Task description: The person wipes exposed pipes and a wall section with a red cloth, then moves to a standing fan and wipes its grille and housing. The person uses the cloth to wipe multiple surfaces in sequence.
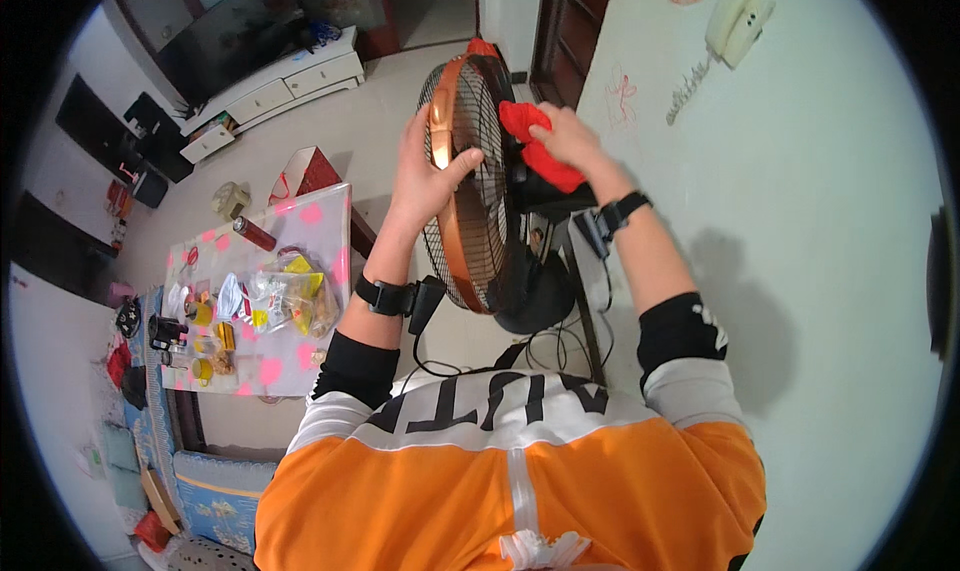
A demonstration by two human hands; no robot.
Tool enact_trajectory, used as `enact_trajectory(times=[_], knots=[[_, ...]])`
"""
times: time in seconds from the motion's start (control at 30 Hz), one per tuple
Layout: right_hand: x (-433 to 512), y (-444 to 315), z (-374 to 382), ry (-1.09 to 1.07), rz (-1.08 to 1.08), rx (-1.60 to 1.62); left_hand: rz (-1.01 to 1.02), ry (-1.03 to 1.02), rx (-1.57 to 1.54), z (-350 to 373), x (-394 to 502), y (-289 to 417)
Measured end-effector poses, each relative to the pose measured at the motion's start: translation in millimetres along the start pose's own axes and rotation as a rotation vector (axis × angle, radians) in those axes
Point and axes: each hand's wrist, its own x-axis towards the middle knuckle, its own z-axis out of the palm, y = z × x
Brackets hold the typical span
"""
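A standing electric fan (487, 196) with a black wire guard and a copper-coloured rim band is right before me, turned nearly edge-on. My left hand (429, 170) grips that band from the left, with the thumb over the guard wires. In my right hand (568, 142) is a bunched red cloth (551, 162), beside the black motor housing behind the guard. Part of the cloth hangs below my fingers. The fan's dark round base (541, 301) stands on the floor below. Another bit of red (482, 47) shows at the top behind the fan.
A table (289, 368) with a pink-spotted cover stands left, holding plastic bags (289, 293), yellow mugs (201, 370) and a red flask (253, 233). Cables (559, 350) lie by the fan base. The white wall (810, 196) with a telephone (739, 23) is close on my right.
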Motion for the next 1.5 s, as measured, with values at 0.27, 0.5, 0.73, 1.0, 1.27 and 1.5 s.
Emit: enact_trajectory(times=[0.27, 0.5, 0.73, 1.0, 1.27, 1.5], knots=[[25.8, -54.7, -26.5, 0.379, -0.434, 0.467, -0.006, -0.004, 0.048, 0.5, -2.9, 12.9], [-18.9, -3.7, 4.5, 0.038, -0.224, 0.044, 0.007, 0.041, 0.081, -2.1, -5.1, 13.5], [-40.9, 11.5, -17.2, -0.023, -0.327, -0.401, -0.004, 0.006, 0.053, 3.1, -6.7, 13.8], [-24.0, 22.9, -41.7, 0.199, -0.276, -0.544, -0.007, 0.012, 0.073, 0.7, -6.6, 17.3], [-68.7, -22.2, 21.5, 0.238, -0.074, -0.208, -0.02, 0.018, 0.027, 2.9, -4.9, 14.0], [-149.8, -16.5, 68.1, 0.358, -0.082, -0.03, -0.013, 0.022, 0.041, 3.3, -4.4, 13.7]])
